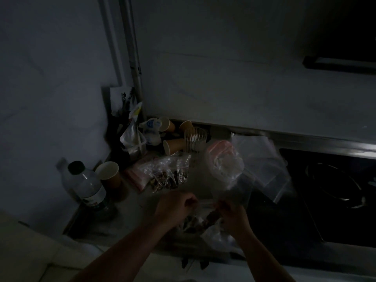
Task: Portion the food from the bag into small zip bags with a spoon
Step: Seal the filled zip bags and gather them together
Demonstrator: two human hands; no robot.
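Observation:
The scene is very dark. My left hand (176,206) and my right hand (231,212) pinch the top edge of a small zip bag (198,219) with dark food pieces in it, held just above the counter. Behind the hands lies a clear bag (168,176) holding more dark food. A large clear bag (225,169) with a pink-rimmed top stands to the right of it. No spoon can be made out.
A clear bottle (85,184) and a paper cup (109,174) stand at the left. More paper cups (175,145) and packets crowd the back corner. Empty zip bags (262,159) lie by the dark stove (335,190) at the right.

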